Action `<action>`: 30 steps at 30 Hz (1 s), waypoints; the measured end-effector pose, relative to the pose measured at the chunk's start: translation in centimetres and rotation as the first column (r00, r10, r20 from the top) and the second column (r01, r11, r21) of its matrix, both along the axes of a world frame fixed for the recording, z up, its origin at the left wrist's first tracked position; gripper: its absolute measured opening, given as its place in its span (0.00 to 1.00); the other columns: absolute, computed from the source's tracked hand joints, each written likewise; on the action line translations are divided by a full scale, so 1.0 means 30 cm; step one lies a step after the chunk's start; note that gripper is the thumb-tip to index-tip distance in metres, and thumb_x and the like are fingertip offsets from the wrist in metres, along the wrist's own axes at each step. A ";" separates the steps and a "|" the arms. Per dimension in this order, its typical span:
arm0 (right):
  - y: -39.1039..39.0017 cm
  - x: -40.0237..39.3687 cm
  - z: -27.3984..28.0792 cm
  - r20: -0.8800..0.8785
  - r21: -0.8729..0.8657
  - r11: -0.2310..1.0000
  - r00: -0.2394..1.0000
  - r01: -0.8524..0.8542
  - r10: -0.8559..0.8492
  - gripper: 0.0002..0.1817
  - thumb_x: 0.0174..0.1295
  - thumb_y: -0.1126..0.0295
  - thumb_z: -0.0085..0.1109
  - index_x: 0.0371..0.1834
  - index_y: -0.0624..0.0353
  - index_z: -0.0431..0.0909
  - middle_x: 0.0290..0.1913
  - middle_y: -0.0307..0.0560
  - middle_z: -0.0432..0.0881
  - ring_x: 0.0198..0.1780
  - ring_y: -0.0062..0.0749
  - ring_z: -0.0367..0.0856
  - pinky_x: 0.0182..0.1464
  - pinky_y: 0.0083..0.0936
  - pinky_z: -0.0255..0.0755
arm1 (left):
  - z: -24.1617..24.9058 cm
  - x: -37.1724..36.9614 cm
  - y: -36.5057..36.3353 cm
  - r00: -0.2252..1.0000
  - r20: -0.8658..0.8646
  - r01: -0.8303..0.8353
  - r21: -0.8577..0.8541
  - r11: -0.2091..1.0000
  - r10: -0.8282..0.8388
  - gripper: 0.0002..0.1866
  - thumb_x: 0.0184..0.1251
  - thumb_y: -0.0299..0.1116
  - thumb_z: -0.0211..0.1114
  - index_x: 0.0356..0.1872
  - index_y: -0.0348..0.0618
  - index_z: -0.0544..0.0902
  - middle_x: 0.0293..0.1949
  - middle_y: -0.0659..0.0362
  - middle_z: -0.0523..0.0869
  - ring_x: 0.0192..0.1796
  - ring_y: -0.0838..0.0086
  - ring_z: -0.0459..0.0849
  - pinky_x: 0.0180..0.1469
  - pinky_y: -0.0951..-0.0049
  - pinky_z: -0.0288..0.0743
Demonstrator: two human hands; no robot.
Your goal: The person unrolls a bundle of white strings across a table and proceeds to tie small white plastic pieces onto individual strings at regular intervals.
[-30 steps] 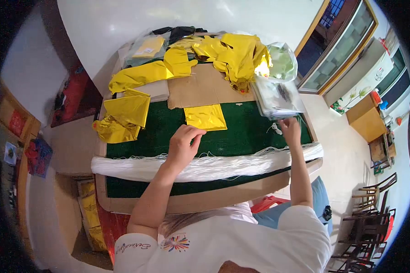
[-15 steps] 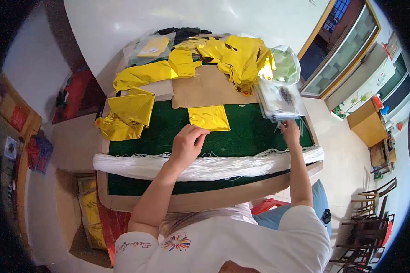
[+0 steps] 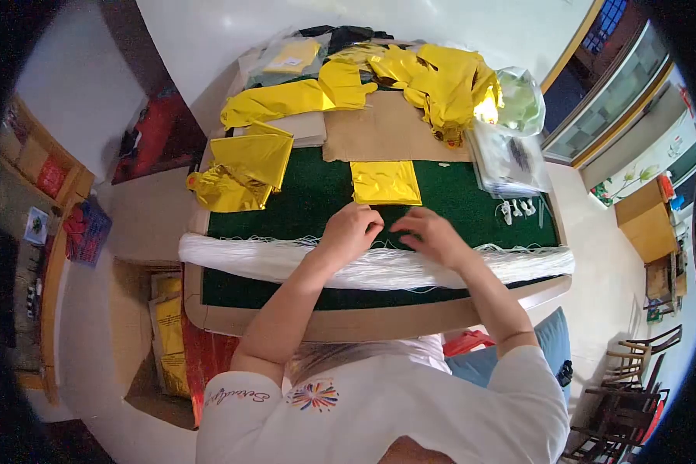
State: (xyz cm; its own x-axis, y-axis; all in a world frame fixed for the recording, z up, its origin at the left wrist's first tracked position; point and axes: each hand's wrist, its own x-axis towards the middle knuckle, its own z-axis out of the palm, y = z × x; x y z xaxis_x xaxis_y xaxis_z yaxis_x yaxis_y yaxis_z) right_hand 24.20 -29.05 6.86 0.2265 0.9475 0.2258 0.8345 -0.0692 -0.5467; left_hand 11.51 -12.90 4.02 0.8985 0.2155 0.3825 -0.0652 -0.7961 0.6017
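Note:
My left hand is closed in a pinch just below the folded gold foil packet; what its fingertips hold is hidden. Close to its right, my right hand has its fingers curled towards the left hand, slightly blurred, and anything in them is too small to make out. Under both wrists a long bundle of white string lies across the green table surface. Small white knotted pieces lie at the right, below a stack of clear plastic bags.
Gold foil sheets and a crumpled gold foil heap cover the back. More folded gold foil lies at the left. A cardboard sheet sits behind the packet. A cardboard box holding yellow packages stands on the floor at the left.
My right hand has come from the small white pieces at the right edge to beside my left hand. The left hand stays near the packet. The whole view has shifted slightly.

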 end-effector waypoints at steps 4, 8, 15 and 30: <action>0.078 -0.022 -0.026 -0.006 -0.059 0.993 0.994 -0.106 0.106 0.05 0.51 0.74 0.58 0.32 0.56 0.75 0.33 0.48 0.75 0.39 0.46 0.75 0.41 0.35 0.70 | 0.013 -0.007 0.009 0.993 -0.077 -0.099 -0.097 0.990 0.092 0.06 0.52 0.31 0.66 0.28 0.40 0.82 0.27 0.55 0.82 0.36 0.64 0.80 0.38 0.68 0.73; 0.089 -0.022 0.048 -0.125 0.072 0.996 0.991 0.058 -0.049 0.05 0.55 0.75 0.55 0.34 0.62 0.72 0.33 0.51 0.74 0.36 0.47 0.75 0.38 0.31 0.70 | 0.063 -0.011 0.021 0.969 -0.246 -0.055 -0.329 0.943 -0.029 0.08 0.55 0.33 0.66 0.31 0.38 0.84 0.28 0.55 0.82 0.35 0.68 0.81 0.37 0.71 0.72; 0.135 -0.012 -0.079 -0.904 0.205 0.954 0.415 0.217 0.100 0.11 0.70 0.62 0.40 0.43 0.56 0.71 0.40 0.37 0.74 0.44 0.26 0.74 0.47 0.21 0.66 | 0.089 -0.011 0.015 0.967 0.175 0.254 -0.698 0.669 -0.184 0.12 0.65 0.34 0.56 0.37 0.39 0.85 0.58 0.54 0.72 0.63 0.67 0.67 0.63 0.70 0.60; 0.090 -0.084 0.022 -0.597 0.106 0.967 0.793 0.232 -0.125 0.09 0.66 0.71 0.50 0.34 0.64 0.78 0.27 0.34 0.74 0.27 0.13 0.63 0.29 0.12 0.58 | 0.079 -0.029 0.153 0.943 0.001 -0.151 -0.890 0.430 0.334 0.15 0.68 0.40 0.54 0.48 0.41 0.78 0.48 0.58 0.81 0.43 0.77 0.80 0.38 0.78 0.73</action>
State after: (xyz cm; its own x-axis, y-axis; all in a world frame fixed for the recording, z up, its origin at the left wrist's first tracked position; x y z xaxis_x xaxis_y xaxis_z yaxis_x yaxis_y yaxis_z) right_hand 21.68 -26.36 7.52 0.5267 0.8376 0.1453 0.3375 -0.0491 -0.9400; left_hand 10.64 -8.33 6.40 0.7004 0.7135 -0.0162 -0.1203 0.1404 0.9828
